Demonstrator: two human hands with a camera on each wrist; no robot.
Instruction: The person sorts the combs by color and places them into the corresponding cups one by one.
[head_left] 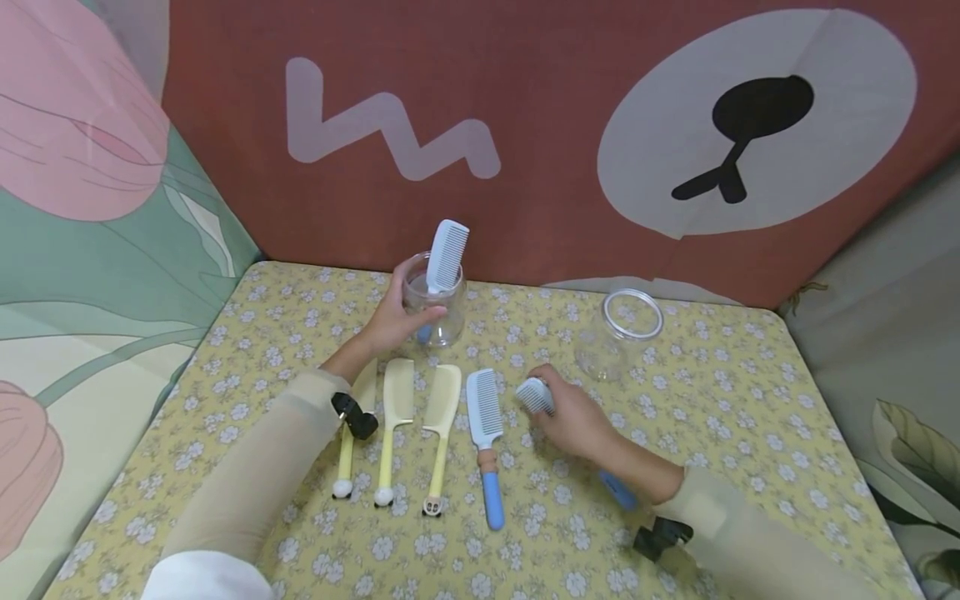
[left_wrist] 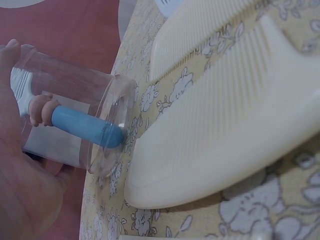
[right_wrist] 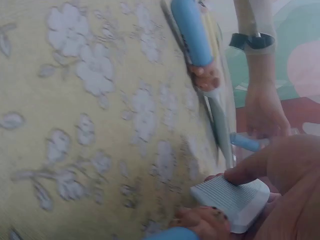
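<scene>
Right hand (head_left: 573,423) on held comb (head_left: 535,395), left hand (head_left: 393,318) on left jar (head_left: 452,323)

Nearest: three cream combs (head_left: 398,396) and one blue-handled comb (head_left: 485,408) lie side by side on the floral cloth (head_left: 720,400), handles toward the person. To their right, thumb and fingers pinch the held comb by its head; can't tell if it touches the cloth. Farther: left hand's fingers wrapped round the left jar, jar comb (head_left: 448,254) inside, handle down, head above the rim. Right jar (head_left: 600,358) stands beyond the right hand; brown backdrop (head_left: 540,217) behind
</scene>
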